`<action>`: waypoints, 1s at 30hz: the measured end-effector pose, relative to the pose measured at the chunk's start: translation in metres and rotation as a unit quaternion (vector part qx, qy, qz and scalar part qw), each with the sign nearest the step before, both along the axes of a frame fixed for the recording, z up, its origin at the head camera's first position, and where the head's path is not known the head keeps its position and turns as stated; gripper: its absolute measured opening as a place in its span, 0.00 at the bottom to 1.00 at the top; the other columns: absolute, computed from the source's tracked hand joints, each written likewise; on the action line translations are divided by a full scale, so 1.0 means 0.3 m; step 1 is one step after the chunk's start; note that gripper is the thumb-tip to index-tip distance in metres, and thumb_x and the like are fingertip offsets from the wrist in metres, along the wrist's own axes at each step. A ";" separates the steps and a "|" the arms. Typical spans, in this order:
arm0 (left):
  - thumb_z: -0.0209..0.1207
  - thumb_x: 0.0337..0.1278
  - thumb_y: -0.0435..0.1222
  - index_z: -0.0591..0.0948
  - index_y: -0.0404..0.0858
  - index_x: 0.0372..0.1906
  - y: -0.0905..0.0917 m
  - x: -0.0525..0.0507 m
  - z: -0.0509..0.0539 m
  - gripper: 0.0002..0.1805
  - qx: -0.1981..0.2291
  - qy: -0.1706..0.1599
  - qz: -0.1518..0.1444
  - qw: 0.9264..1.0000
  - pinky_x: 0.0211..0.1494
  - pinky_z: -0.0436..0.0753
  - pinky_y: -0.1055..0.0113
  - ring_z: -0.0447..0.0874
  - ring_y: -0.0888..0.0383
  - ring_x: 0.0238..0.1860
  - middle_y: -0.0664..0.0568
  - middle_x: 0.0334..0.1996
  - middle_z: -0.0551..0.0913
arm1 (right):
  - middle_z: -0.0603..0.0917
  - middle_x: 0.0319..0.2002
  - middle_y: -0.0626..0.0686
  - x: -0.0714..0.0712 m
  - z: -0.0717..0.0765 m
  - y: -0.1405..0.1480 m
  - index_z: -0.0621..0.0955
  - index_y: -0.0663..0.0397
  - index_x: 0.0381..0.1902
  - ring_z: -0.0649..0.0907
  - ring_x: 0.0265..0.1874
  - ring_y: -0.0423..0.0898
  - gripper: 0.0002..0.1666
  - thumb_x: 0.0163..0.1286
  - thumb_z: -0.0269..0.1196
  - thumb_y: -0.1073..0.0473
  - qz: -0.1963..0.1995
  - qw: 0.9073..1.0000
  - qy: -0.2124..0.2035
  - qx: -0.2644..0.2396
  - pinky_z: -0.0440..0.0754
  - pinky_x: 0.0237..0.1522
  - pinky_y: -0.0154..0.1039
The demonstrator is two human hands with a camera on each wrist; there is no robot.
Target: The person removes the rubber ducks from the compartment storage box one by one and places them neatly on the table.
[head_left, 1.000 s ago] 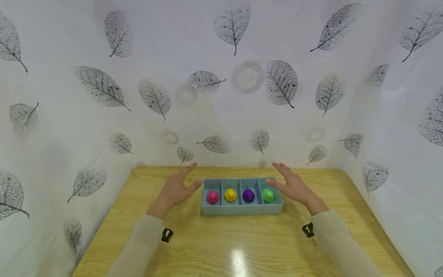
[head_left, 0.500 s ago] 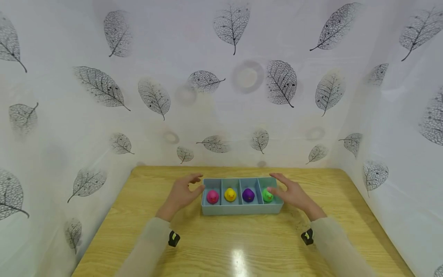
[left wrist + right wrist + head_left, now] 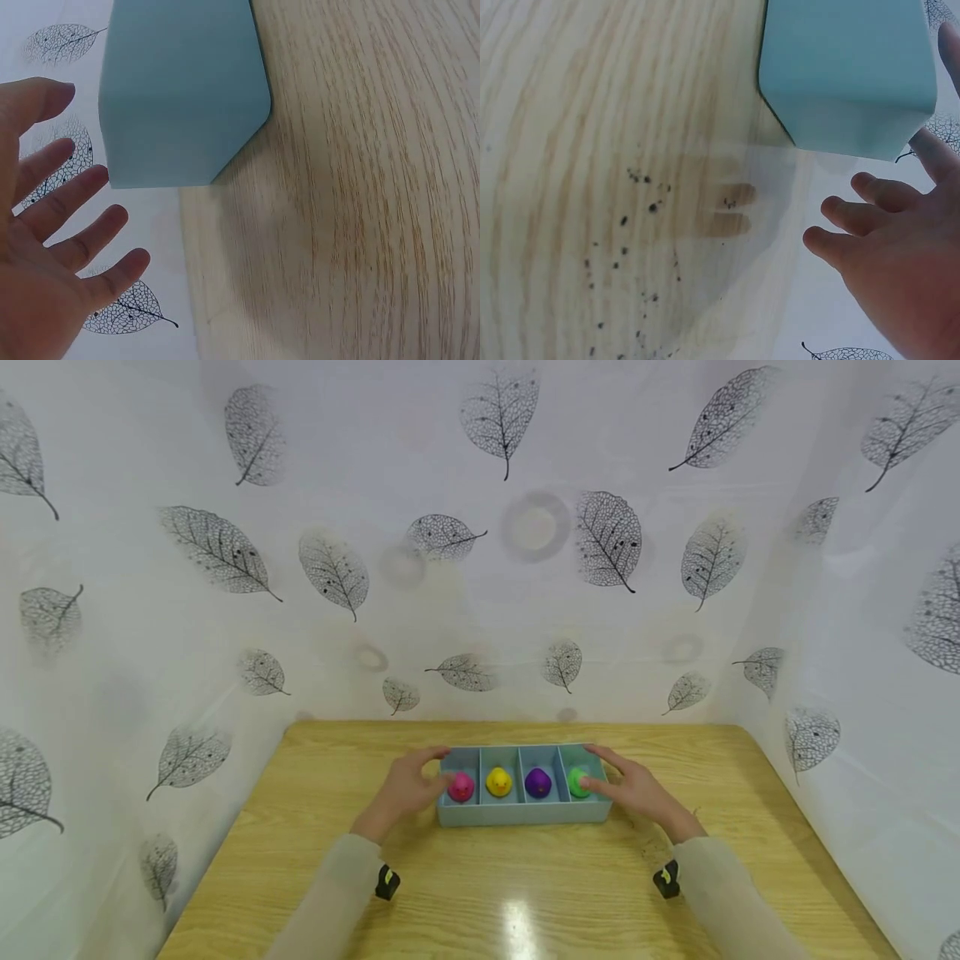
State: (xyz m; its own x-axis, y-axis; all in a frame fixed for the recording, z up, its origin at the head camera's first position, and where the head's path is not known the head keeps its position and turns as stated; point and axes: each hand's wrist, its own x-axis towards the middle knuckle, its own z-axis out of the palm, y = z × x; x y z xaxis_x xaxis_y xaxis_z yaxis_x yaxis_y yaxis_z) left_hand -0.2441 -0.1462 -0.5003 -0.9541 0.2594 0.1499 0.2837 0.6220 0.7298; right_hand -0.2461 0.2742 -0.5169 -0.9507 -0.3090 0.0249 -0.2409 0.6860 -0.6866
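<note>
A pale blue box (image 3: 525, 814) with several compartments in a row stands on the table. From left to right it holds a pink toy duck (image 3: 461, 788), a yellow duck (image 3: 498, 782), a purple duck (image 3: 537, 783) and a green duck (image 3: 577, 783). My left hand (image 3: 408, 787) hovers at the left end, its thumb over the rim by the pink duck. At the right end, my right hand (image 3: 639, 789) spreads thumb and fingers, the thumb partly covering the green duck. Both wrist views show loosely spread fingers around the box ends; contact with the rim cannot be told.
The wooden table (image 3: 465, 893) reaches back to a white curtain (image 3: 480, 610) printed with dark leaves, which also hangs at both sides. Small dark specks (image 3: 652, 208) dot the tabletop near my right hand. Each wrist wears a black strap device (image 3: 387, 882).
My left hand has come right and its fingers have bent inward, reaching the box's left end. My right hand has lowered slightly onto the right end. Box and ducks have not moved.
</note>
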 end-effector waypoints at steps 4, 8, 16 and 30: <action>0.68 0.66 0.41 0.81 0.38 0.67 0.010 -0.002 -0.005 0.27 -0.022 0.011 -0.014 1.000 0.75 0.75 0.40 0.79 0.38 0.69 0.42 0.65 0.84 | 0.59 0.82 0.65 0.005 -0.009 0.003 0.62 0.41 0.84 0.66 0.74 0.79 0.47 0.74 0.64 0.37 0.003 1.000 -0.015 0.005 0.65 0.68 0.82; 0.68 0.67 0.41 0.81 0.37 0.67 0.021 -0.008 -0.012 0.27 -0.051 0.020 -0.032 0.998 0.74 0.76 0.41 0.83 0.38 0.62 0.41 0.65 0.84 | 0.56 0.84 0.65 0.012 -0.009 0.004 0.58 0.39 0.85 0.63 0.76 0.79 0.50 0.74 0.65 0.35 0.009 1.000 -0.029 0.005 0.62 0.69 0.82; 0.69 0.63 0.38 0.79 0.36 0.69 0.040 -0.011 -0.008 0.29 -0.071 0.009 -0.063 0.995 0.75 0.76 0.42 0.80 0.38 0.68 0.41 0.65 0.84 | 0.52 0.85 0.63 0.020 -0.015 0.018 0.53 0.37 0.87 0.61 0.78 0.77 0.52 0.75 0.63 0.36 0.024 0.999 -0.036 0.006 0.63 0.71 0.80; 0.72 0.59 0.38 0.82 0.36 0.66 0.059 -0.027 -0.015 0.29 -0.106 -0.001 -0.069 0.992 0.73 0.78 0.45 0.82 0.41 0.67 0.43 0.64 0.85 | 0.50 0.85 0.66 0.018 -0.019 0.023 0.50 0.38 0.87 0.60 0.77 0.79 0.51 0.77 0.61 0.36 0.036 0.999 -0.035 0.019 0.64 0.70 0.80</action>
State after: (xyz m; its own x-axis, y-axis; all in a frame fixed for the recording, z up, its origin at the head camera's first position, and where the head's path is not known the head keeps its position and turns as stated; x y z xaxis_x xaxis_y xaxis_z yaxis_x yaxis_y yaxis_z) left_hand -0.2521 -0.1286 -0.5049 -0.9079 0.4122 0.0762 0.3751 0.7177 0.5867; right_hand -0.2407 0.2810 -0.5226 -0.9248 -0.3766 -0.0533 -0.2434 0.6937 -0.6779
